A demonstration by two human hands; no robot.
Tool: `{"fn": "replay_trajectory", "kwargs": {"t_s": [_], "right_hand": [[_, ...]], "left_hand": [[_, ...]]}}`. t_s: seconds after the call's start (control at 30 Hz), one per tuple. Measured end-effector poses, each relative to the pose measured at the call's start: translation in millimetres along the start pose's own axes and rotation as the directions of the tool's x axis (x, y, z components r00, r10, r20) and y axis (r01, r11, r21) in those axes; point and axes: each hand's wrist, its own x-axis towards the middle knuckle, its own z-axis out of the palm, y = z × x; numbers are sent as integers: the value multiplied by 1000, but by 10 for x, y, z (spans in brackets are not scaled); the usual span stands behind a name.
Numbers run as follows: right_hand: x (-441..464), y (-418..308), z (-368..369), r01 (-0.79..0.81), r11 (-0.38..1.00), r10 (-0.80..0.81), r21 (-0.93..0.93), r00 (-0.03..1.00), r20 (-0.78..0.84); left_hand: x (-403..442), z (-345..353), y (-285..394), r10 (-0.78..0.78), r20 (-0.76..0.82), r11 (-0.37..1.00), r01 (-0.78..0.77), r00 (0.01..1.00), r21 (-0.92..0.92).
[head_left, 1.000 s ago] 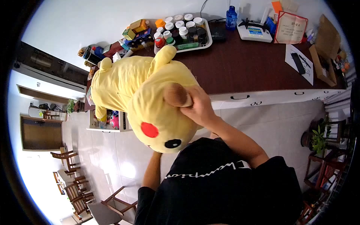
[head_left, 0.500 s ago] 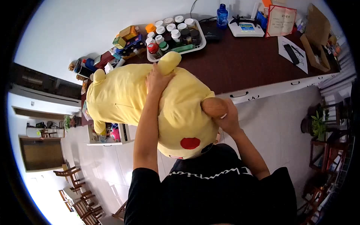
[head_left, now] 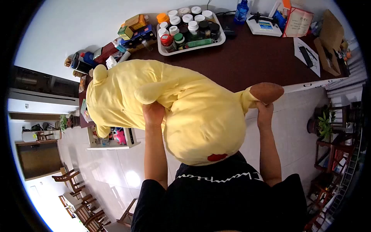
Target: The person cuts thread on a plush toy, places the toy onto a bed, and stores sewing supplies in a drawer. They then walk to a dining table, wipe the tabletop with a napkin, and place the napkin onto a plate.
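Observation:
A large yellow plush toy (head_left: 205, 120) lies on its side, partly over the tabletop and against my body. It has a red cheek patch (head_left: 217, 157) and a brown-tipped ear (head_left: 266, 93). My right hand (head_left: 265, 112) pinches that ear near its tip and draws it out to the right. My left hand (head_left: 154, 113) is at the toy's middle, just below its stubby arm (head_left: 148, 92); the fingers are tucked into the fabric and mostly hidden. The toy's face is turned down towards my black shirt and mostly out of sight.
A dark red tabletop (head_left: 247, 58) holds a white tray (head_left: 224, 38) of several bottles, small boxes (head_left: 135, 25), a blue bottle (head_left: 241, 11), a white router (head_left: 264, 27) and an open cardboard box (head_left: 327, 58). An open drawer (head_left: 110, 147) juts out at left.
My left hand has moved from on top of the toy's arm to below it. The right hand has pulled the ear out to the right, and the toy's face has rolled further down.

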Motion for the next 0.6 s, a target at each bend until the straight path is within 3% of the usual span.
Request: {"fn": "replay_trajectory", "kwargs": {"t_s": [0.17,0.23,0.27,0.33,0.4,0.43,0.47,0.5,0.57,0.6], "right_hand": [[19,34,85,-90,996,89,-2,993,-84],[85,36,57,-57,965,35,-256,995,-91],[102,25,59,-60,964,37,-261,995,-93],[136,-192,134,14,812,-150,-584,971,-184],[206,-375,310,46,801,-150,-597,980,-127],[247,-418,435,79,796,-148,-600,987,-67],[294,-420,578,84,796,-152,-599,986,-63],[346,-411,745,95,755,-66,-649,995,69],[430,-441,1088,154,627,124,-764,948,292],[467,-363,1200,120,636,181,-763,937,298]], "left_hand": [[-69,76,44,-110,103,964,131,989,-230],[-68,128,56,-115,85,957,133,990,-256],[-68,154,66,-120,69,951,134,990,-279],[-83,245,122,-142,38,958,147,989,-246],[-83,273,144,-159,8,964,157,987,-215],[-76,270,160,-162,39,984,159,986,84],[-73,277,196,-170,67,917,133,983,377],[-115,450,256,-150,37,829,105,988,550],[-118,448,336,-223,151,645,30,963,763],[-171,594,459,-205,80,408,11,975,913]]}}
